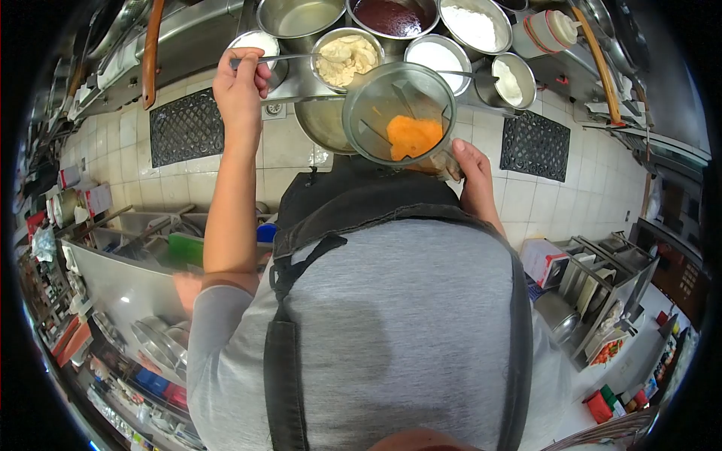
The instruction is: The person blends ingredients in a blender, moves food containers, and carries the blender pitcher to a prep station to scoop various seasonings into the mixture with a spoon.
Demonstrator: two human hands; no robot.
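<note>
My left hand (242,84) is closed around the handle of a metal spoon (289,57). The spoon's bowl end rests on a pale yellow, creamy paste (353,64) in a round metal container, with some paste on it. Low in front of my apron, my right hand (474,173) grips the handle of a clear blender jar (359,124). The jar's open mouth faces up, and a bright orange mass (415,137) lies inside. Behind the jar is a larger metal bowl (312,124), partly hidden.
Metal containers along the counter hold dark red sauce (395,15), white powder (468,28) and white liquid (435,60). A squeeze bottle (547,33) stands at the right. Black mats (184,128) lie on the tiled floor. Shelves with kitchenware are on both sides.
</note>
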